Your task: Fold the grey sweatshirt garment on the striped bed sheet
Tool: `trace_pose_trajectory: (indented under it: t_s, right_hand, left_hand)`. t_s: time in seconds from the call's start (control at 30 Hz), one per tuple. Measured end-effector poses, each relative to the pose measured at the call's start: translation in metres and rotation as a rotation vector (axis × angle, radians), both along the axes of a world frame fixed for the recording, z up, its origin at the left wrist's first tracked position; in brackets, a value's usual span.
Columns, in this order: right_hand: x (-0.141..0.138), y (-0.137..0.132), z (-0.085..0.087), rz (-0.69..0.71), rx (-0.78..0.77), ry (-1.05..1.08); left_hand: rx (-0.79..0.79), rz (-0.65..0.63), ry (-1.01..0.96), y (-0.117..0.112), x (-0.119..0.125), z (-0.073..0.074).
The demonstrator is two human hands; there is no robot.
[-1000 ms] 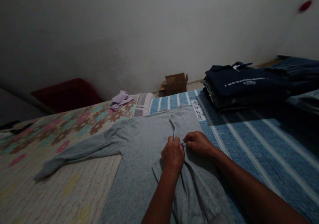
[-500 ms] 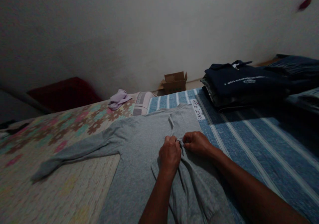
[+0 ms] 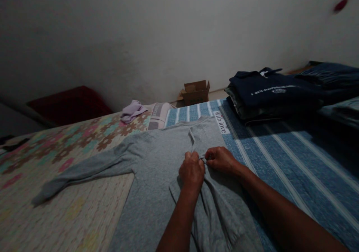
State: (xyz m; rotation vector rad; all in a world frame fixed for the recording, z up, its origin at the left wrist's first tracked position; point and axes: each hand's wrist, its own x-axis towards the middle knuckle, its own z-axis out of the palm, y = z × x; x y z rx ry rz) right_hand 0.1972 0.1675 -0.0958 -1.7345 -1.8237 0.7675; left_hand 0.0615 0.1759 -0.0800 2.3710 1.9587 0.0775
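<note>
The grey long-sleeved shirt [image 3: 153, 162] lies spread across blue striped [image 3: 280, 158] and floral [image 3: 92, 203] covers, collar at the far end. One sleeve extends left; fabric on the right is gathered and creased.

Left fingers [image 3: 194, 156] shifted slightly left, away from right fingers [image 3: 210, 155] — gap between them a touch wider. Raised crease [image 3: 192, 137] in grey shirt [image 3: 157, 154], beyond left fingers — shorter.

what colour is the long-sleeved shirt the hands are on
The long-sleeved shirt is mottled grey, seen in the head view.
</note>
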Motion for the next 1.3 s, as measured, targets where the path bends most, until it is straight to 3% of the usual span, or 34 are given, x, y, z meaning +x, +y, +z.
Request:
trace_pose_trajectory:
  t_s: [0.77, 1.0, 1.3]
  right_hand:
    - [-0.01, -0.005, 0.003, 0.032, 0.023, -0.308]
    - [-0.014, -0.006, 0.001, -0.038, 0.012, -0.334]
    - [-0.014, -0.005, 0.0, -0.005, 0.013, -0.355]
  left_hand:
    - [-0.048, -0.055, -0.044, 0.0, -0.004, 0.005]
    - [-0.004, -0.055, -0.135, 0.0, -0.006, 0.002]
    - [0.004, -0.069, -0.195, 0.0, -0.009, 0.001]
